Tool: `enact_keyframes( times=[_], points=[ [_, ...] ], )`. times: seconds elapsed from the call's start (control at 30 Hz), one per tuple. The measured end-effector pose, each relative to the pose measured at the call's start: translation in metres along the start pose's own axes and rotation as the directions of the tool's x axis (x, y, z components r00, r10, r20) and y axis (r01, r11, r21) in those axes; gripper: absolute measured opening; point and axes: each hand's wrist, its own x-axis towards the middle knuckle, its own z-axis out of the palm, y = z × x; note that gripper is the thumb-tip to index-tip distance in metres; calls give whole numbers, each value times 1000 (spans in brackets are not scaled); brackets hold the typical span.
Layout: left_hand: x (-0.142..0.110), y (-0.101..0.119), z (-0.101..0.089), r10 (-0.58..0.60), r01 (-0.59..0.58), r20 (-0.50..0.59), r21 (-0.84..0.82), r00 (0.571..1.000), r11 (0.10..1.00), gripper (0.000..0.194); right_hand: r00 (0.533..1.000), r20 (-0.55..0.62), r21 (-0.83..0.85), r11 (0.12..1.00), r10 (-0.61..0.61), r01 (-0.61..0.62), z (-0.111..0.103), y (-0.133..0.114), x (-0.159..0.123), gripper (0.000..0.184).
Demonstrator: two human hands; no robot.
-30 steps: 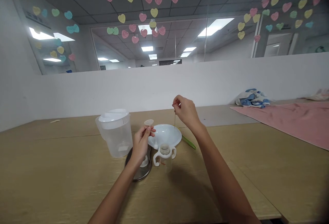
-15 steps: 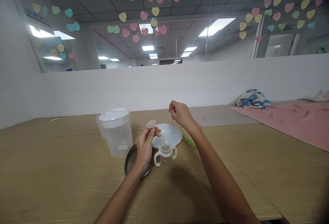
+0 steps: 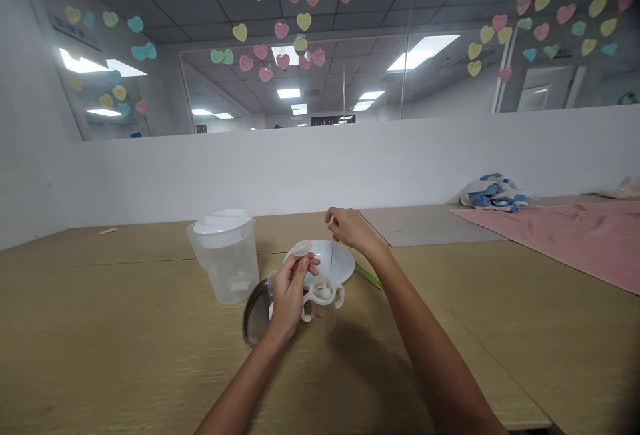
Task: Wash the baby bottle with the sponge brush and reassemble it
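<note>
My left hand [image 3: 291,292] pinches a translucent round bottle part [image 3: 302,248], a small disc with a pale tube seen below it a moment ago. Between the fingertips of my right hand [image 3: 349,226] hangs a thin wire-like rod [image 3: 333,255], pointing down over a white plate [image 3: 345,263]. Nearest to both hands is a clear baby bottle [image 3: 326,318], upright and uncapped, with two white side handles [image 3: 340,297]. Something white shows at its mouth. Partly hidden behind my left hand lies a round metal tray [image 3: 253,322] with small clear and white parts.
A lidded translucent pitcher [image 3: 231,268] stands to the left. A green handle [image 3: 369,276] lies beside the plate. Farther right are a pink cloth [image 3: 565,228] and a crumpled blue-and-white cloth [image 3: 493,193]. A white wall [image 3: 320,168] borders the table's back.
My left hand has shifted right and slightly down with the round part, uncovering small parts in the tray. My right hand has come a little lower and left with the rod.
</note>
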Motion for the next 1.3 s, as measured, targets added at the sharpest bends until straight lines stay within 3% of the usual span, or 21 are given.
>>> enact_keyframes(
  times=[0.2,0.3,0.4,0.5,0.63,0.83,1.0,1.17,1.3],
  points=[
    [0,3,-1,24,-29,-95,-43,995,999,27,1000,-14,-32,999,6,-6,2,2,1,23],
    [-1,-2,-3,5,-7,-92,-18,996,1000,30,1000,-3,-39,999,6,-6,5,5,2,21],
    [-3,-11,-5,-12,13,-35,25,999,1000,32,1000,26,-42,999,8,-7,8,11,5,19],
    [-6,-17,-8,-19,6,73,170,997,985,32,995,87,-60,998,41,-36,11,17,8,22],
    [-11,-20,-12,49,-119,183,395,982,911,28,976,180,-178,980,124,-91,14,23,11,28],
    [-10,-21,-19,31,-172,289,475,957,863,28,894,350,-295,939,279,-177,25,34,16,41],
    [-5,-17,-25,88,-243,303,526,949,815,20,845,428,-325,927,322,-188,33,39,17,43],
    [6,-22,-48,48,-175,228,573,972,800,24,815,467,-341,920,344,-194,38,46,19,43],
    [9,-29,-75,-102,-150,274,760,956,632,22,809,472,-348,917,350,-194,42,51,21,44]
  ],
)
